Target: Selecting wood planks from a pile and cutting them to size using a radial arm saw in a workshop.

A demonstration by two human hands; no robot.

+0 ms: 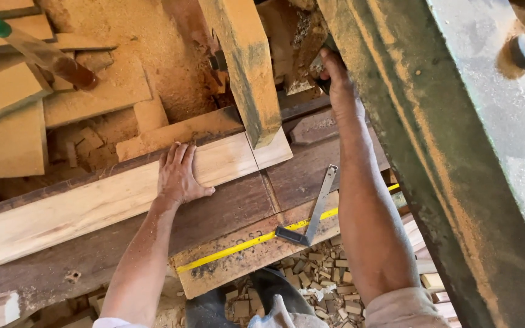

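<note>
Nearest the lens stands one grey-green, dust-coated metal machine frame (457, 182), filling the right side and cut off at top and bottom. Two bare hands are present. Left hand (177, 176): flat, palm down, fingers spread narrowly, pressing on one long pale wooden plank (92, 209); it grips nothing. The plank runs from the lower left, under the palm, to a squared end just right of the hand beneath one upright greenish wooden post (247, 67). Right hand (334, 76): reached up beyond the post, fingers curled round a dark item that is largely hidden by the frame; what it holds cannot be made out. One metal try square with a dark stock (311, 215) lies between the two forearms, resting across one yellow measuring strip (244, 245) on a dark worn bench (226, 209). One green-capped brown bottle (37, 51) lies well beyond the left hand amid sawdust. Small offcut blocks (311, 273), too many to count, litter the floor below.
</note>
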